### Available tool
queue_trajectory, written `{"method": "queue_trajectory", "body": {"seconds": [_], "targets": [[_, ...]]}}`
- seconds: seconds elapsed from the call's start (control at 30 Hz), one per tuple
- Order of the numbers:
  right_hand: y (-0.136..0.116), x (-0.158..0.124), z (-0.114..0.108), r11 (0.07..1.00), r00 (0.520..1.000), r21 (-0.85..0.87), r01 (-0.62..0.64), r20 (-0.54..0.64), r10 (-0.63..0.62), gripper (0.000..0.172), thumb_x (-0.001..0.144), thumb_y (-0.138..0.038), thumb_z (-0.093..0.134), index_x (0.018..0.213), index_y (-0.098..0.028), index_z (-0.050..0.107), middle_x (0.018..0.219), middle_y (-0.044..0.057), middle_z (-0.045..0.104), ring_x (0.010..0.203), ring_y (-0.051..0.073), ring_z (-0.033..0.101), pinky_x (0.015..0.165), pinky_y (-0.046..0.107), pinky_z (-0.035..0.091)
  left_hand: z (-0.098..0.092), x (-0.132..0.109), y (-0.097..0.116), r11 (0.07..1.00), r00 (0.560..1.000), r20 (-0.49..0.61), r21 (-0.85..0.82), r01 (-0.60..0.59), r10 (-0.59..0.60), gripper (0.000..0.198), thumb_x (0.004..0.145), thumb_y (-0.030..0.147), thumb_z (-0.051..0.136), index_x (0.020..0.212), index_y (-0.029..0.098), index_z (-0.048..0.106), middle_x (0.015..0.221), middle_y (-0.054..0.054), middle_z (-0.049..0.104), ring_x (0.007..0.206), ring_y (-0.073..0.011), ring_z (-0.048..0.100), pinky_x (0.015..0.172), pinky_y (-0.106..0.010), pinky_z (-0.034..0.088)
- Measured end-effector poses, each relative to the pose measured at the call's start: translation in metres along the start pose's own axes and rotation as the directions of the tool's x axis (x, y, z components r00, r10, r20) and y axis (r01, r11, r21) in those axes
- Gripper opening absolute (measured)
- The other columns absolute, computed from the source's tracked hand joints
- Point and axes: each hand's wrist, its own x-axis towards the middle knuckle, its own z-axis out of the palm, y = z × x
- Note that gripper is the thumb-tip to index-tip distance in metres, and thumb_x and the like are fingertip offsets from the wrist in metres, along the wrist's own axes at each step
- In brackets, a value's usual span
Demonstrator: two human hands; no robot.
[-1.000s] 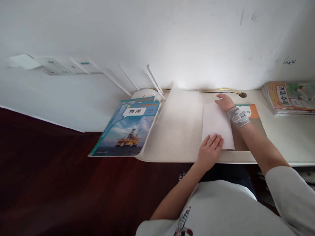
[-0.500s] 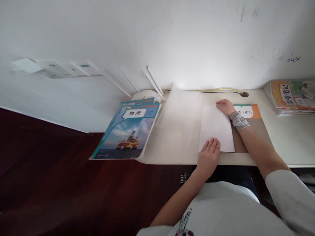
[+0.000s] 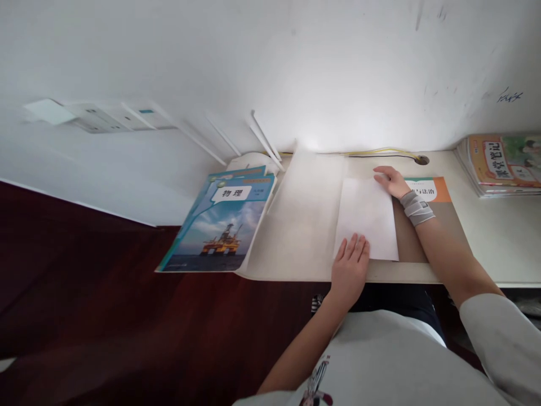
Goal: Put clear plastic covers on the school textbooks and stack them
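My left hand point(image 3: 350, 265) lies flat and open on the lower left part of a white folded sheet point(image 3: 368, 217). The sheet covers the left part of a book with a green, white and orange cover point(image 3: 450, 217). At the sheet's upper right corner is my right hand point(image 3: 391, 180), its fingers bent and apart, with nothing seen between them. A grey wrap is round the right wrist. Left of the sheet, a large translucent sheet point(image 3: 304, 208) spreads over the desk, its upper end raised near the wall.
Blue textbooks point(image 3: 220, 225) overlap at the desk's left end, before a white router point(image 3: 253, 162) with upright antennas. A stack of magazines point(image 3: 502, 163) stands at the right. A yellow cable runs along the wall to a round hole point(image 3: 421, 160).
My left hand has moved slightly left, and the white sheet has shifted left with it, showing more of the book's cover. My right hand's fingers have opened and lifted a little.
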Motion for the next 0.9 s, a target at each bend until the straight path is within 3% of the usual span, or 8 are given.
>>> {"method": "queue_trajectory", "body": {"seconds": [0.13, 0.23, 0.43, 0.53, 0.67, 0.9], "targets": [[0.002, -0.001, 0.007, 0.991, 0.998, -0.114, 0.066, 0.014, -0.065, 0.042, 0.082, -0.036, 0.05, 0.116, -0.014, 0.061, 0.127, 0.013, 0.055, 0.12, 0.024, 0.047, 0.105, 0.042, 0.033, 0.002, 0.002, 0.007, 0.999, 1.0, -0.023, 0.032, 0.014, -0.013, 0.043, 0.086, 0.003, 0.035, 0.124, 0.01, 0.053, 0.129, -0.015, 0.056, 0.13, -0.0264, 0.039, 0.105, -0.045, 0.038], [0.006, 0.0, 0.013, 0.994, 0.996, -0.089, 0.07, -0.045, -0.075, 0.047, 0.081, -0.042, 0.051, 0.118, -0.014, 0.06, 0.129, 0.015, 0.053, 0.124, 0.025, 0.044, 0.107, 0.044, 0.031, 0.003, 0.008, 0.017, 0.998, 0.999, -0.014, 0.046, -0.031, 0.032, 0.043, 0.087, 0.005, 0.036, 0.128, 0.009, 0.05, 0.134, -0.014, 0.052, 0.131, -0.0249, 0.038, 0.107, -0.044, 0.037], [0.011, -0.02, 0.021, 0.996, 0.977, 0.024, -0.091, -0.189, 0.094, 0.087, 0.079, -0.072, 0.035, 0.135, -0.005, 0.041, 0.142, 0.022, 0.037, 0.134, 0.031, 0.032, 0.11, 0.049, 0.028, 0.004, 0.013, 0.013, 0.989, 0.995, -0.045, 0.121, -0.084, 0.09, 0.039, 0.089, 0.009, 0.037, 0.124, 0.012, 0.053, 0.135, -0.011, 0.051, 0.131, -0.024, 0.038, 0.109, -0.045, 0.033], [0.007, -0.045, 0.022, 0.997, 0.986, -0.006, -0.082, -0.149, 0.081, 0.094, 0.08, -0.074, 0.023, 0.14, -0.003, 0.03, 0.145, 0.022, 0.034, 0.135, 0.031, 0.03, 0.111, 0.048, 0.028, 0.004, 0.01, 0.009, 0.989, 0.995, -0.051, 0.121, -0.084, 0.091, 0.039, 0.089, 0.008, 0.037, 0.124, 0.012, 0.053, 0.134, -0.012, 0.051, 0.132, -0.0239, 0.037, 0.109, -0.045, 0.032], [0.0, -0.063, 0.02, 0.997, 0.998, -0.071, 0.008, -0.06, -0.012, 0.089, 0.084, -0.069, 0.016, 0.139, -0.001, 0.031, 0.145, 0.022, 0.032, 0.137, 0.03, 0.026, 0.112, 0.046, 0.026, 0.002, 0.011, 0.01, 0.991, 0.997, -0.039, 0.119, -0.062, 0.067, 0.042, 0.089, 0.008, 0.036, 0.128, 0.013, 0.051, 0.135, -0.011, 0.05, 0.132, -0.0231, 0.037, 0.11, -0.045, 0.031], [-0.008, -0.064, 0.019, 0.984, 0.998, -0.172, 0.051, 0.028, -0.047, 0.085, 0.083, -0.064, 0.034, 0.137, 0.001, 0.035, 0.148, 0.023, 0.026, 0.139, 0.035, 0.019, 0.113, 0.051, 0.021, 0.002, 0.009, 0.009, 0.982, 0.999, 0.032, 0.186, -0.019, 0.013, 0.042, 0.089, 0.007, 0.033, 0.127, 0.006, 0.051, 0.135, -0.015, 0.049, 0.13, -0.0265, 0.04, 0.105, -0.044, 0.038]]}}
